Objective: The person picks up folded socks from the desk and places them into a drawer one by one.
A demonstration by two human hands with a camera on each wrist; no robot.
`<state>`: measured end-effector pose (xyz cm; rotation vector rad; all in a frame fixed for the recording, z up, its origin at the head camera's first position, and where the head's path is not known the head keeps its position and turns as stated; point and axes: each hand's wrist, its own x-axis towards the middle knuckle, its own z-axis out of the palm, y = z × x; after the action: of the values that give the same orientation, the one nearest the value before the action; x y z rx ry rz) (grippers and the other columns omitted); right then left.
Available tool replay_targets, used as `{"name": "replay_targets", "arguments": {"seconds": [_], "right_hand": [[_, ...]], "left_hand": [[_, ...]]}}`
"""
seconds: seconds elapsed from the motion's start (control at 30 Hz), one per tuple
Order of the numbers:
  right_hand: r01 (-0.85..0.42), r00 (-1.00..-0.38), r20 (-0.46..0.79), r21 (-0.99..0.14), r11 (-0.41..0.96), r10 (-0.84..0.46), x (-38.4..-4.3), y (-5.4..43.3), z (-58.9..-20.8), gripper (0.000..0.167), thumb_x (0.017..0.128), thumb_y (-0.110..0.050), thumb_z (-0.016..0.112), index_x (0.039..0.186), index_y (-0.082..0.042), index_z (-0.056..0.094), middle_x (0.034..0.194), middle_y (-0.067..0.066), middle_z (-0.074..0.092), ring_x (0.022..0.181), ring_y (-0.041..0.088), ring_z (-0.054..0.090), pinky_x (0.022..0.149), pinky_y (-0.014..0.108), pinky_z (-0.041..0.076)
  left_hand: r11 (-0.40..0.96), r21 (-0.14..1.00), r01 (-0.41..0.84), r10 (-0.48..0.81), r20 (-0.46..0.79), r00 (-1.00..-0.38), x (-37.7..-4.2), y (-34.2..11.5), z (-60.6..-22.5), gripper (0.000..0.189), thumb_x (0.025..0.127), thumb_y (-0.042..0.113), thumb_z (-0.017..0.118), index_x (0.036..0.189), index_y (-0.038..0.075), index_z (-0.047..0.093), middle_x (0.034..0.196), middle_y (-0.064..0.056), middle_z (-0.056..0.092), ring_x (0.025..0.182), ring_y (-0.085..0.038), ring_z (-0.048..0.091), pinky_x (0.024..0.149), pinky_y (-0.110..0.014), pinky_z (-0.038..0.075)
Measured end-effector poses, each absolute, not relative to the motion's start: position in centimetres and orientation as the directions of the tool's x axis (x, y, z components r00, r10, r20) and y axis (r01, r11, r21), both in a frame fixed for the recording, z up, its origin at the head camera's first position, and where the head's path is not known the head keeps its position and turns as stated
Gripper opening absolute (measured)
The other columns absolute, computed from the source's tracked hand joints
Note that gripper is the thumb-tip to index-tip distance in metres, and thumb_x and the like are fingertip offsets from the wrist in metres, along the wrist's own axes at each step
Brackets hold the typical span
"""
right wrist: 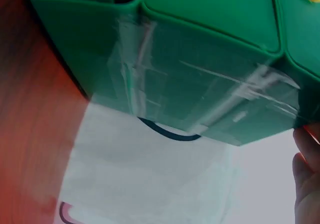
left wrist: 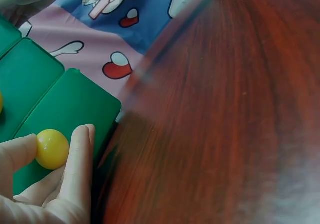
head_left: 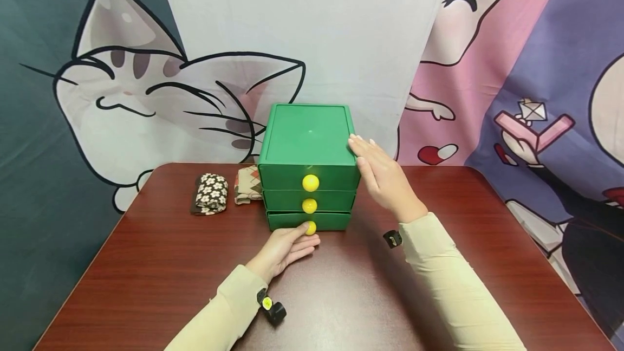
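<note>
A green box of three stacked drawers stands on the table, a yellow ball knob on each drawer. My left hand pinches the lowest yellow knob between thumb and fingers. The bottom drawer sits slightly forward, its upper rim showing under the middle drawer. With fingers straight, my right hand rests against the box's upper right side. In the right wrist view its fingertips appear at the box's edge, and strips of clear tape run along the box's side.
Left of the box lie a rolled black cloth with white flowers and a folded argyle-patterned cloth, the latter close beside the box. The reddish-brown table ends behind the box at a cartoon-printed curtain.
</note>
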<state>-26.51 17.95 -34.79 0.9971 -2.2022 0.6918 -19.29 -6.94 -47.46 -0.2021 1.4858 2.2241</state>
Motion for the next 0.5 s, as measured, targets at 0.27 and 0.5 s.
{"name": "replay_targets", "arguments": {"seconds": [0.27, 0.5], "right_hand": [[-0.777, -0.588, 0.594, -0.227, 0.587, -0.549, -26.3, 18.7, -33.6, 0.046, 0.106, -0.011, 0.050, 0.150, 0.000, 0.047, 0.155, 0.013, 0.046, 0.146, 0.028, 0.040, 0.124, 0.041, 0.023], [-0.781, -0.597, 0.549, -0.234, 0.579, -0.584, -26.2, 19.0, -33.3, 0.049, 0.105, -0.010, 0.050, 0.152, 0.002, 0.043, 0.157, 0.015, 0.042, 0.148, 0.030, 0.035, 0.125, 0.040, 0.020]], "left_hand": [[-0.297, 0.838, -0.458, 0.336, -0.357, -0.872, -18.3, -7.3, -47.7, 0.048, 0.104, 0.025, 0.061, 0.128, -0.016, 0.055, 0.117, -0.028, 0.069, 0.101, -0.020, 0.073, 0.091, -0.031, 0.058], [-0.238, 0.861, -0.451, 0.378, -0.345, -0.859, -17.2, -7.8, -47.4, 0.050, 0.104, 0.026, 0.060, 0.130, -0.017, 0.055, 0.116, -0.028, 0.069, 0.102, -0.022, 0.073, 0.092, -0.031, 0.057]]}}
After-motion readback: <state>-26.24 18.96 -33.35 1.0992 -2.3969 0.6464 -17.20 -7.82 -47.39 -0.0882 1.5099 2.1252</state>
